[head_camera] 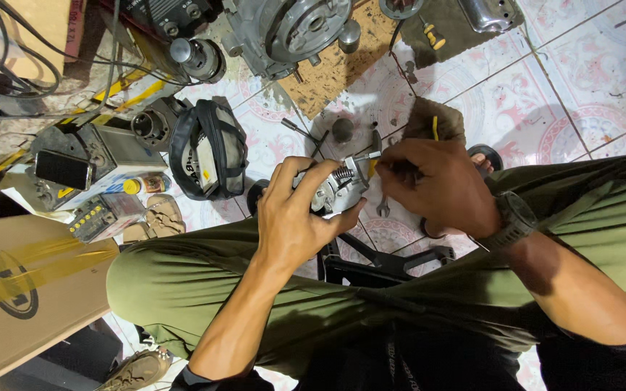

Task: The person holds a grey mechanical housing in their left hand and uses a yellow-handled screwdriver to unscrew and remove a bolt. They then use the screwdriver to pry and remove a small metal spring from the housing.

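Mid-job: left hand (295, 217) gripping small metal engine part (336, 190) with exposed spring; right hand (436, 185) closed on thin tool (366, 156), probably a screwdriver, at its top.

Brown cardboard box (23, 289), yellow tape and black round mark, lower left on floor. Dark-screened phone (63, 169) above it, on white box (121, 174).

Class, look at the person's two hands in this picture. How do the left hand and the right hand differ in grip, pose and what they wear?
The left hand wraps around a small metal part with a spring, fingers curled over its top; the right hand pinches a thin tool against that part. The right wrist wears a dark watch; the left wrist is bare. Both hands are bare and meet above the knees, over the tiled floor.
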